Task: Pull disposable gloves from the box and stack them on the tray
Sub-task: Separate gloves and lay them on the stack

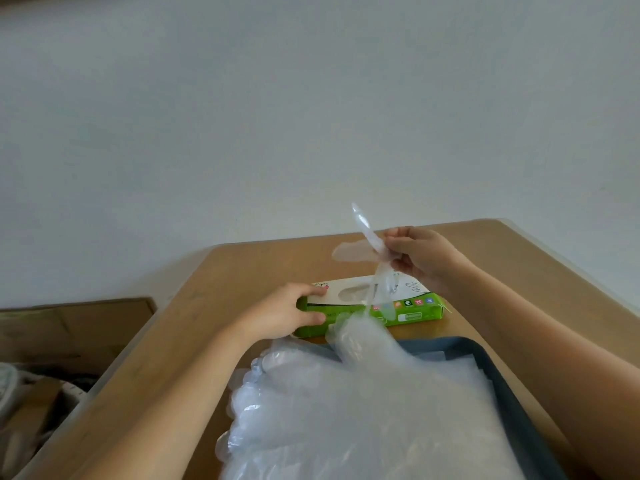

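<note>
L hand (294,313): we grip the green glove box (412,311) at its left end, thumb on front.
R hand (415,258): fingers curled, we pinch a clear glove (379,271) above the box, lower end at slot.
Box: mid wooden table (225,271), just past tray (485,355) far rim.
Tray: dark, table's near edge; glove stack (363,410) overhangs left rim.

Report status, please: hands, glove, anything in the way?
Left hand holds box end. Right hand pinches glove, drawn up from box. Glove pile on tray. No obstacle seen.
</note>
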The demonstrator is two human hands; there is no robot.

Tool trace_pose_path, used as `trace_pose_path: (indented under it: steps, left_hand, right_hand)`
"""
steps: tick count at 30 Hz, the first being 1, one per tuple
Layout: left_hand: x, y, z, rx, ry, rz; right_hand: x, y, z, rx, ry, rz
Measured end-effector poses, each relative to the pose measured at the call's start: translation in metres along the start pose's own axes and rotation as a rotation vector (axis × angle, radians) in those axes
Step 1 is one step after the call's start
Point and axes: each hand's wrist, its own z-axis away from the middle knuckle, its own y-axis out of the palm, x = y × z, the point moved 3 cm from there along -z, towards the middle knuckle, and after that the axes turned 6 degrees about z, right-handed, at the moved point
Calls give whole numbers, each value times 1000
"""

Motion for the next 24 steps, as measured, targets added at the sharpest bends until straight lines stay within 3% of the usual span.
trace_pose_path:
  steps: [4, 7, 10, 16, 18, 20, 22, 23, 24]
  left_hand:
    - [-37, -12, -11, -24, 28, -63]
    - [-56, -3, -25, 72, 33, 4]
    - [-64, 15, -33, 155, 40, -153]
    - [-63, 24, -37, 113, 50, -160]
    - [-63, 11, -33, 27, 56, 20]
    - [-71, -4, -18, -46, 125, 360]
    - [-84, -11, 3, 55, 181, 866]
    - [-90, -13, 16, 136, 179, 1041]
    - [-95, -12, 27, 200, 190, 1067]
  right_hand:
    - [5, 5, 7, 157, 29, -208]
    - [10, 13, 14, 201, -27, -136]
    - [17, 16, 21, 188, -123, -74]
    - [61, 7, 40, 171, -229, -523]
    - [73, 5, 49, 202, -227, -426]
    - [79, 8, 59, 216, -210, -274]
    - [83, 11, 69, 200, -211, -139]
    - [84, 14, 75, 185, -223, -58]
    - [84, 17, 79, 175, -236, 17]
